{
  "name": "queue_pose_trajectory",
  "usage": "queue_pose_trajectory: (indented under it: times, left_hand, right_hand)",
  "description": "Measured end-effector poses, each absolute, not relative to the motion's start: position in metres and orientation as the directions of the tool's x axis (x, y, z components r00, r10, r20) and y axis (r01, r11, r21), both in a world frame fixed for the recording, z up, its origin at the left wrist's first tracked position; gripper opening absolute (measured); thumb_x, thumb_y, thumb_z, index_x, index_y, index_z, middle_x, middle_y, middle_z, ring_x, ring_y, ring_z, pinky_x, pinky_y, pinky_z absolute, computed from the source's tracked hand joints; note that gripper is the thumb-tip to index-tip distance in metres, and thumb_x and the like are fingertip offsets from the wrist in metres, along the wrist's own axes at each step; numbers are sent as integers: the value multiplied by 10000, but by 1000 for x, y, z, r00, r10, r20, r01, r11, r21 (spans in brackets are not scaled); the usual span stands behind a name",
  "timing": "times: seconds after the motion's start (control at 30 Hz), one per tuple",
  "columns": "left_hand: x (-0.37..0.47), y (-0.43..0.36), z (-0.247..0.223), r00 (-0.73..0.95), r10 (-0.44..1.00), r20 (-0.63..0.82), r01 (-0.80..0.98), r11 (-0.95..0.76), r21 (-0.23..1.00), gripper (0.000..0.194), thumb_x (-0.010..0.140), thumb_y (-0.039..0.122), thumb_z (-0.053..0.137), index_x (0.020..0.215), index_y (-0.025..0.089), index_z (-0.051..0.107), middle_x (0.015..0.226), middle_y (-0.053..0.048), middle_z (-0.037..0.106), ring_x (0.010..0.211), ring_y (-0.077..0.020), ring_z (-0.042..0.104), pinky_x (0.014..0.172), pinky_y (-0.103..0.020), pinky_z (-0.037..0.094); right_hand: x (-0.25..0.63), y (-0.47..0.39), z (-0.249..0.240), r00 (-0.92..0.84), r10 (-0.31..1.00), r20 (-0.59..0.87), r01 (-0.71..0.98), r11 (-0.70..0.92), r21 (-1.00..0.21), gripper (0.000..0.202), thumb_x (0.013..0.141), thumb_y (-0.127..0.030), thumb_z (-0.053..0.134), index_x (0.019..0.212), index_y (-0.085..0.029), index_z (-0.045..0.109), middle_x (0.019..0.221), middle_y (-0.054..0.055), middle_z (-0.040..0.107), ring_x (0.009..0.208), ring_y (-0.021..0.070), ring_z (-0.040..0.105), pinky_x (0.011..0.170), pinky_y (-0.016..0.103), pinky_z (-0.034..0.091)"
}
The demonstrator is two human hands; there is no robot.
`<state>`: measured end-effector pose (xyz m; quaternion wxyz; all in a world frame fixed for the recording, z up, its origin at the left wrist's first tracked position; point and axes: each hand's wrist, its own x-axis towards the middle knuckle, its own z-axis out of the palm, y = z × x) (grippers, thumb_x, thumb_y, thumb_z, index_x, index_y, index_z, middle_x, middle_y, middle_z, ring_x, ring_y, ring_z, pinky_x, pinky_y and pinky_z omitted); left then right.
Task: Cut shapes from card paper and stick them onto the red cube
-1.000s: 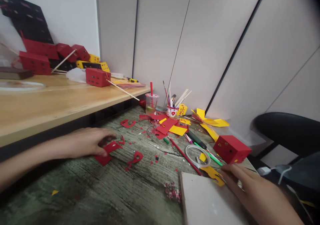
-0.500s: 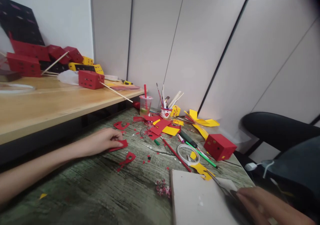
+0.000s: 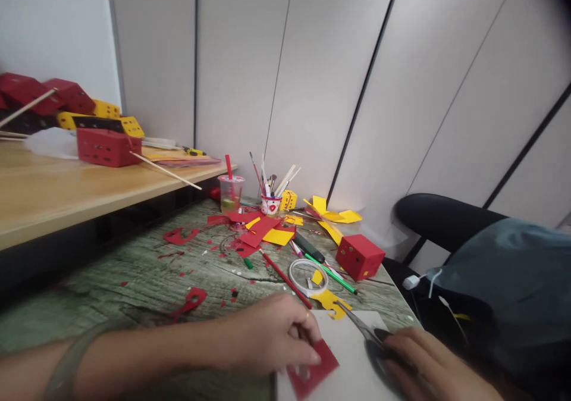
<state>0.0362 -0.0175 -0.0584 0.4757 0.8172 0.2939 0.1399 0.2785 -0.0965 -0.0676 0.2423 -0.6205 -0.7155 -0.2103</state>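
My left hand (image 3: pixel 281 335) pinches a red paper piece (image 3: pixel 317 368) that has a hole in it, above the white board (image 3: pixel 352 329) at the lower middle. To the right, my right hand (image 3: pixel 428 359) is closed on the black handles of a pair of scissors (image 3: pixel 363 329). The scissors' blades point up and left, their tips by a yellow paper scrap (image 3: pixel 332 301) at the board's top edge. Some of my right fingers are hidden behind the handles.
Behind the board lie a tape roll (image 3: pixel 307 277), a red pencil (image 3: pixel 285 276), a red paper cube (image 3: pixel 359 257) and paper scraps (image 3: pixel 259 232). Farther back stand a drink cup (image 3: pixel 231 196) and a brush cup (image 3: pixel 270 204). A wooden table (image 3: pixel 89 196) is at left, a black chair (image 3: pixel 439 210) at right.
My left hand has moved right, from the table's left part to over the board, carrying the red paper. My right hand still has the scissors. The camera view has turned right.
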Motion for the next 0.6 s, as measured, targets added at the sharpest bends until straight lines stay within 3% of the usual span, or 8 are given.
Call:
queue_pose_trajectory:
  times: [0.17, 0.37, 0.6]
  left_hand:
    - [58, -21, -73, 803, 596, 17, 297, -425, 855, 226, 581, 218, 672, 791, 164, 608, 591, 44, 548, 529, -82, 504, 464, -141, 353]
    - [58, -23, -76, 787, 605, 120, 286, -531, 798, 350, 547, 168, 688, 872, 167, 559, 658, 54, 548, 553, -75, 466, 500, -156, 339]
    - [53, -21, -75, 806, 581, 116, 296, -564, 771, 305, 579, 131, 649, 852, 188, 525, 703, 58, 585, 590, -77, 505, 499, -150, 352]
  right_hand:
    - [280, -97, -66, -144, 852, 503, 986, 166, 1, 231, 803, -349, 413, 804, -266, 629, 742, 34, 670, 667, 197, 645, 514, 242, 519]
    - [283, -100, -64, -148, 967, 205, 985, 163, -53, 196, 814, -282, 427, 953, -277, 564, 951, 26, 626, 822, 194, 614, 673, 304, 515]
    - [282, -76, -53, -148, 975, 166, 988, 152, -14, 199, 792, -225, 454, 944, -236, 582, 939, 60, 629, 810, 237, 602, 676, 375, 478]
